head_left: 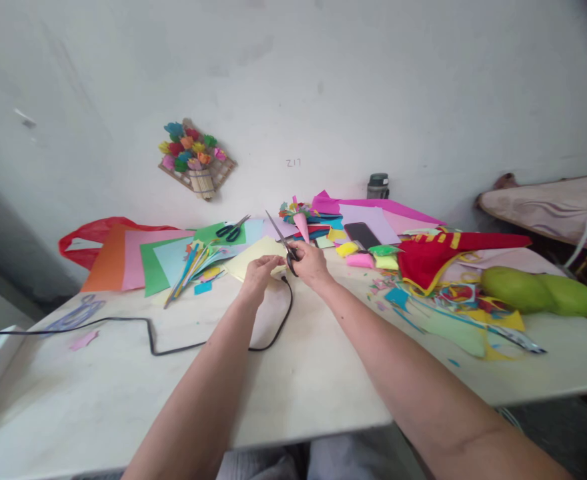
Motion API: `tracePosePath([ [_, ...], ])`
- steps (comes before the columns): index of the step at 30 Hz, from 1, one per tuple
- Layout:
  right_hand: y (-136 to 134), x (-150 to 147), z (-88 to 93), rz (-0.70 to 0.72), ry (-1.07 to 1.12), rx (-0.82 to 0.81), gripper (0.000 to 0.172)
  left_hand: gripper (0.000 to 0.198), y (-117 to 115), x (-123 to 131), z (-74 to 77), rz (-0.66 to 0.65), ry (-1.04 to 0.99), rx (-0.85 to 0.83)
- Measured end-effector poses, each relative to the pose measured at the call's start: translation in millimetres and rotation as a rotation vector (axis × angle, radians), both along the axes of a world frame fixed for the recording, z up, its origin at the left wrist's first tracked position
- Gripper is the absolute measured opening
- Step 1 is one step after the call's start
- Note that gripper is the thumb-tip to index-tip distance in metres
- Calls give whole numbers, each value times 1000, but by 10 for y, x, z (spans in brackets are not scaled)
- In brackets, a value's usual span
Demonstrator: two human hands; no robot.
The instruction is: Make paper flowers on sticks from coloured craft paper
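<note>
My right hand (309,264) is closed round the black handles of a pair of scissors (277,228), whose blades stand apart and point up and to the left. Beside it, my left hand (262,272) has its fingers pinched together at the edge of a pale yellow sheet of paper (247,256). A bit of the sheet shows between the two hands. Just below them, the end of a black cable (290,300) lies on the table. Beyond the hands rests a pink paper cone (301,225) with colourful paper pieces at its top.
Coloured sheets (108,260), paper strips (186,277) and a second pair of scissors (232,231) lie left. To the right are a phone (362,235), clay packets (359,260), red cloth (423,260), paper scraps (438,320) and green fruit (538,291). A bottle (377,187) stands by the wall.
</note>
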State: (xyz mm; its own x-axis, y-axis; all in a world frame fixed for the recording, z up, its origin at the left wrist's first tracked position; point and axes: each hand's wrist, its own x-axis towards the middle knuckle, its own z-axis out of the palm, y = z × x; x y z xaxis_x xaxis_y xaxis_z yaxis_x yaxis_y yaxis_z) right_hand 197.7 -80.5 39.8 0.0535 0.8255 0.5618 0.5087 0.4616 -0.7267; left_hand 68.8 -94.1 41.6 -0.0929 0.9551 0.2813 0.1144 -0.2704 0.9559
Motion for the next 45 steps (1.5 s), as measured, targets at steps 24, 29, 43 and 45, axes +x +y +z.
tracePosePath([
  [24,29,37,51,364,770,-258,38,30,82,-141,-55,71,-84,-21],
  [29,-3,41,65,400,777,-324,38,36,117,-238,-49,52,-178,13],
  [43,-7,65,50,497,759,-352,43,36,4,-139,6,-220,-249,-76],
  [45,-10,51,58,458,778,-339,44,36,13,-138,-3,-207,-255,-86],
])
